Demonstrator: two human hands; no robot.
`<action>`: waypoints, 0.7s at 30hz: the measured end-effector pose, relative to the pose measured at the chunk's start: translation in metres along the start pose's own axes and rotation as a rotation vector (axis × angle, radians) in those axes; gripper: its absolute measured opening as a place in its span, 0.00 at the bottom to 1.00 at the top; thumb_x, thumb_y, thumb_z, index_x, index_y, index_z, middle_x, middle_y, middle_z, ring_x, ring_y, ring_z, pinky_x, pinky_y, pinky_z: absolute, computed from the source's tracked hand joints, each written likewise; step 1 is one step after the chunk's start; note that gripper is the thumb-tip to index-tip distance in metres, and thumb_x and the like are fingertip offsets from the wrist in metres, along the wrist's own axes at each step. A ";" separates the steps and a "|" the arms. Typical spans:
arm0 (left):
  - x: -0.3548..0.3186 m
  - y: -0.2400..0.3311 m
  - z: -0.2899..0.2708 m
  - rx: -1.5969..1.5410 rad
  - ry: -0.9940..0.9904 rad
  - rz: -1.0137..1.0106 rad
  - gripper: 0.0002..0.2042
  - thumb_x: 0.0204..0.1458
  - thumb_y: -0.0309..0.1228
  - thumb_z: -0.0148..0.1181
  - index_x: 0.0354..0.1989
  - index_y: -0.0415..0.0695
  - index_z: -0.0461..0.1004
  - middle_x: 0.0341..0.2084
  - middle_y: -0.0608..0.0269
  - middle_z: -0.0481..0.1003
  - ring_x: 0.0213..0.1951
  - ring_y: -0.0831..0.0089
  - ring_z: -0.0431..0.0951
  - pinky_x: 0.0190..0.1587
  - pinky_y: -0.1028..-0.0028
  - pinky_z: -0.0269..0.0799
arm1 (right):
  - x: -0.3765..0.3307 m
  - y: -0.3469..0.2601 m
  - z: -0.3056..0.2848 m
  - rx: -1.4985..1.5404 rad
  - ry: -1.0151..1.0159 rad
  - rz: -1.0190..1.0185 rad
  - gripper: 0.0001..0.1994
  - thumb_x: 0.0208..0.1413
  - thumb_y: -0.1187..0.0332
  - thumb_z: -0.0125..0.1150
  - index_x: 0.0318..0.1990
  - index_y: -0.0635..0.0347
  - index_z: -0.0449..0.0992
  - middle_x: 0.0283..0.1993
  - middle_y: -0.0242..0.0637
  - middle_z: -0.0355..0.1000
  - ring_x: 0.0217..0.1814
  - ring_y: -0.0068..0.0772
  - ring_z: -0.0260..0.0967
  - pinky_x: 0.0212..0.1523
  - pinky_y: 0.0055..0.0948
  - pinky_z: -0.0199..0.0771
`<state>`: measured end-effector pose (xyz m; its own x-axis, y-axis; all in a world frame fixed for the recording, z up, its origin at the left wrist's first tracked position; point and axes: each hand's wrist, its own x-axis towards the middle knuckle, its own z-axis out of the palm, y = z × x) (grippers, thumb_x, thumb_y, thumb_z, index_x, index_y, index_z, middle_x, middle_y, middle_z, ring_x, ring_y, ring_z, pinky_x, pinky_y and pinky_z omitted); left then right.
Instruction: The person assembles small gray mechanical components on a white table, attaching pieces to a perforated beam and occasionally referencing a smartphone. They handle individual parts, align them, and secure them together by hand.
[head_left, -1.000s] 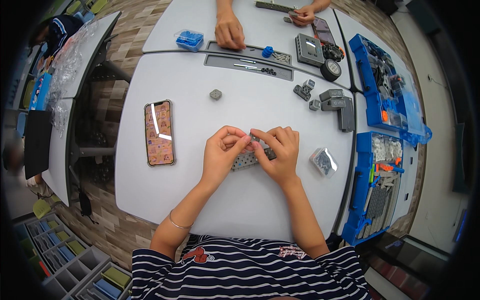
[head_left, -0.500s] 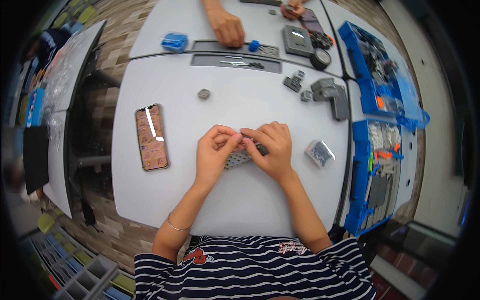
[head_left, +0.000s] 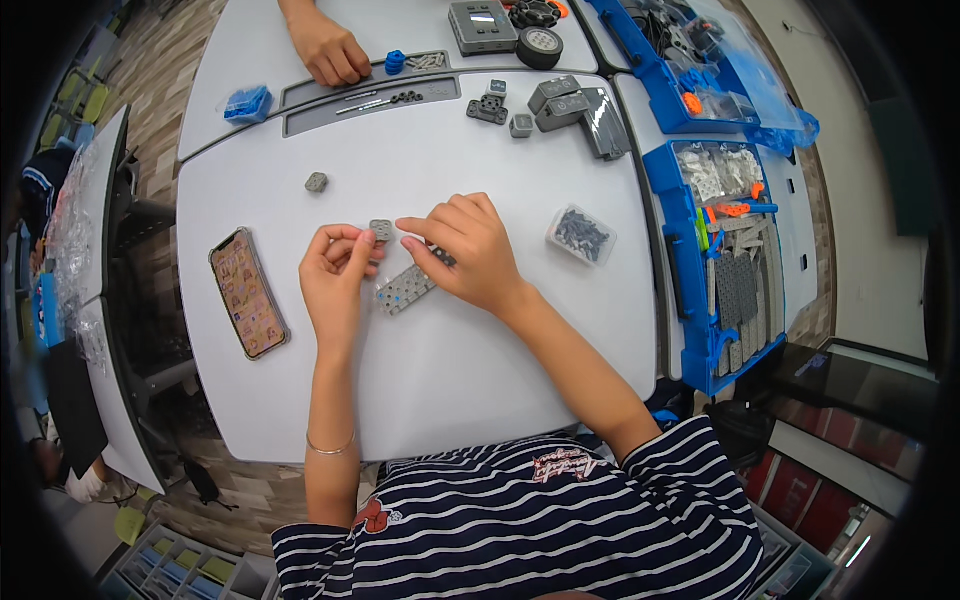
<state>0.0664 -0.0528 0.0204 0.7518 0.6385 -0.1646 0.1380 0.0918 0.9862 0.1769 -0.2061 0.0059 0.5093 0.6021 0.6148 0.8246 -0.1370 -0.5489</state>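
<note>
My left hand (head_left: 335, 275) pinches a small grey block with holes (head_left: 381, 230) between thumb and fingers, above the table. Close to the block's right side is my right hand (head_left: 468, 250). Its forefinger and thumb tips are apart with no piece visible between them, while the other fingers curl in. Under the hands lies a long grey perforated building plate (head_left: 405, 290) with a few blue dots; its far end is partly covered by my right hand.
A phone (head_left: 248, 293) lies at left, a small grey connector (head_left: 317, 182) beyond it. To the right stand a clear box of dark pins (head_left: 582, 236) and blue parts cases (head_left: 700, 350). Grey modules (head_left: 560, 105) sit farther back. Another person's hand (head_left: 328, 50) rests by a grey tray (head_left: 300, 122).
My hands have drawn apart, and the grey block now shows in my left fingers. The view has shifted, so the table things appear farther left.
</note>
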 end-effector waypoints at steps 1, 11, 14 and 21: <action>0.001 0.001 -0.002 0.051 0.016 -0.007 0.07 0.63 0.28 0.66 0.41 0.39 0.75 0.31 0.62 0.83 0.34 0.79 0.82 0.35 0.80 0.73 | 0.000 0.000 0.000 -0.013 0.014 -0.010 0.07 0.54 0.69 0.70 0.40 0.52 0.84 0.30 0.26 0.70 0.33 0.30 0.66 0.45 0.33 0.63; 0.003 -0.012 -0.007 0.381 0.032 0.235 0.08 0.62 0.32 0.67 0.40 0.39 0.80 0.27 0.67 0.82 0.31 0.83 0.79 0.32 0.81 0.68 | 0.002 -0.008 -0.031 -0.131 -0.001 0.040 0.10 0.54 0.69 0.72 0.44 0.52 0.85 0.39 0.30 0.75 0.44 0.33 0.71 0.53 0.38 0.63; 0.003 -0.008 -0.013 0.430 0.049 0.227 0.08 0.62 0.32 0.67 0.41 0.39 0.80 0.26 0.67 0.81 0.30 0.84 0.78 0.32 0.81 0.67 | -0.013 -0.006 -0.078 -0.295 -0.025 0.099 0.16 0.54 0.62 0.74 0.50 0.51 0.84 0.53 0.36 0.75 0.59 0.41 0.69 0.63 0.44 0.60; -0.027 0.018 0.017 0.381 0.135 0.561 0.05 0.61 0.27 0.66 0.42 0.40 0.81 0.26 0.67 0.81 0.26 0.83 0.75 0.28 0.80 0.66 | -0.078 0.017 -0.152 -0.385 -0.018 0.376 0.36 0.51 0.57 0.79 0.67 0.55 0.72 0.69 0.47 0.65 0.70 0.50 0.62 0.70 0.48 0.59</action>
<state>0.0597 -0.0817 0.0419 0.6920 0.6029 0.3971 -0.0129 -0.5396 0.8418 0.1891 -0.3744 0.0345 0.7853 0.4688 0.4044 0.6185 -0.6220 -0.4801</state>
